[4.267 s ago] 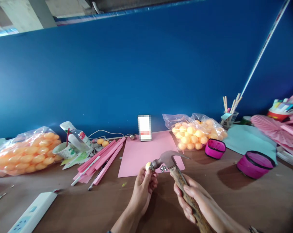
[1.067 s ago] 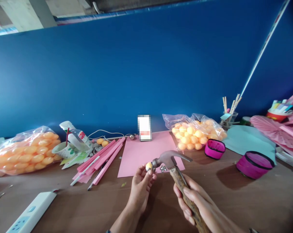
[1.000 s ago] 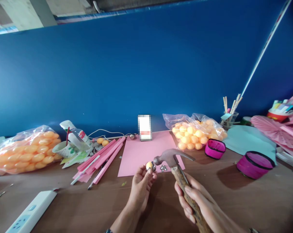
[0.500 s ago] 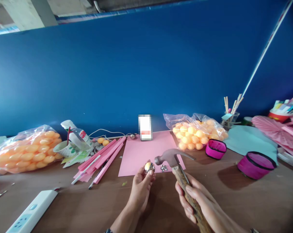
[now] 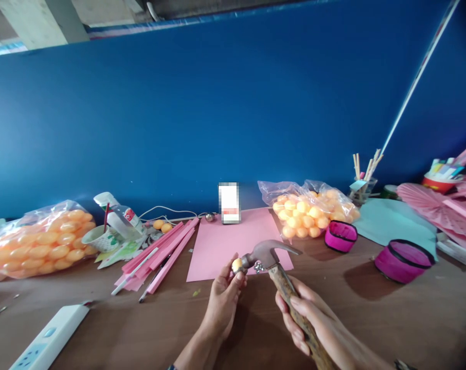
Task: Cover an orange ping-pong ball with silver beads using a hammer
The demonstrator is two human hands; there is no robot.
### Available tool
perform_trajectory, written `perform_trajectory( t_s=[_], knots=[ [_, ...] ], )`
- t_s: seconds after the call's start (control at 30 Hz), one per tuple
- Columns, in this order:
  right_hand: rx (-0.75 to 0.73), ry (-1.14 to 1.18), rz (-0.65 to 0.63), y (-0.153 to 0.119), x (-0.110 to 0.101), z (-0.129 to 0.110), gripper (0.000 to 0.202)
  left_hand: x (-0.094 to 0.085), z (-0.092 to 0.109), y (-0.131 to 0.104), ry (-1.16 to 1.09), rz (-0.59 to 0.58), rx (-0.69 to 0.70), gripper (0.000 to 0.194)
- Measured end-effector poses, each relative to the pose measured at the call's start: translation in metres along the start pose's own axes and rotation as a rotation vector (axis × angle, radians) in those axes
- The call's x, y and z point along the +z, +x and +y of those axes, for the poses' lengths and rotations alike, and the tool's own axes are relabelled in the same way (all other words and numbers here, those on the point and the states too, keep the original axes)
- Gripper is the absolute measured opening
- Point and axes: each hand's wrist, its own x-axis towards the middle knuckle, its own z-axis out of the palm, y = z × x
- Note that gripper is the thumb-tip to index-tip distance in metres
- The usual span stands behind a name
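My left hand [image 5: 224, 295] pinches a small ball [image 5: 237, 265] between thumb and fingers. The ball looks pale orange on one side and shiny silver on the other. My right hand [image 5: 300, 308] is wrapped round the wooden handle of a claw hammer [image 5: 269, 253]. The hammer's striking face is at the ball's right side, touching it or very close; I cannot tell which. Behind the hammer head, a cluster of small shiny silver pieces [image 5: 259, 267] lies on a pink sheet of paper [image 5: 213, 246], partly hidden. A silver ball [image 5: 209, 217] rests at the sheet's back edge.
Bags of orange balls stand left [image 5: 43, 246] and right [image 5: 300, 213]. Pink paper strips [image 5: 167, 257] lie left of the sheet, a white power strip [image 5: 50, 336] nearer me. Two magenta fabric containers [image 5: 405, 262] are right. A blurred upright white object [image 5: 229, 203] stands before the blue partition [image 5: 217, 103].
My right hand has brought the hammer left, so its head has closed the gap to the ball. My left hand holds the ball almost still. The view has shifted slightly.
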Motion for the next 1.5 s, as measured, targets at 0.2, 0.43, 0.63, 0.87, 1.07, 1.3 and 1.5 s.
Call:
perform_trajectory(
  t_s=[0.2, 0.43, 0.63, 0.87, 1.07, 1.3, 1.5],
  knots=[
    [-0.121, -0.055, 0.011, 0.002, -0.009, -0.005, 0.021, -0.003, -0.001, 0.007, -0.071, 0.067, 0.041, 0.038],
    [-0.256, -0.446, 0.124, -0.009, -0.024, -0.021, 0.032, -0.001, 0.003, 0.004, -0.119, 0.060, 0.039, 0.030],
    [-0.368, -1.225, 0.347, -0.029, -0.053, -0.026, 0.042, -0.002, 0.001, 0.004, -0.141, 0.093, 0.039, 0.028],
    [-0.336, -1.712, 0.467, -0.034, -0.095, 0.001, 0.041, -0.003, 0.000, 0.004, -0.135, 0.073, 0.042, 0.027],
    [-0.363, -1.954, 0.552, -0.033, -0.126, 0.011, 0.042, -0.005, 0.000, 0.003, -0.134, 0.062, 0.038, 0.028],
    [-0.494, -2.000, 0.538, -0.032, -0.132, 0.008, 0.037, -0.005, -0.002, 0.004, -0.145, 0.068, 0.037, 0.032],
    [-0.514, -2.004, 0.528, -0.032, -0.132, 0.001, 0.033, -0.005, -0.001, 0.003, -0.141, 0.069, 0.037, 0.030]
  ],
)
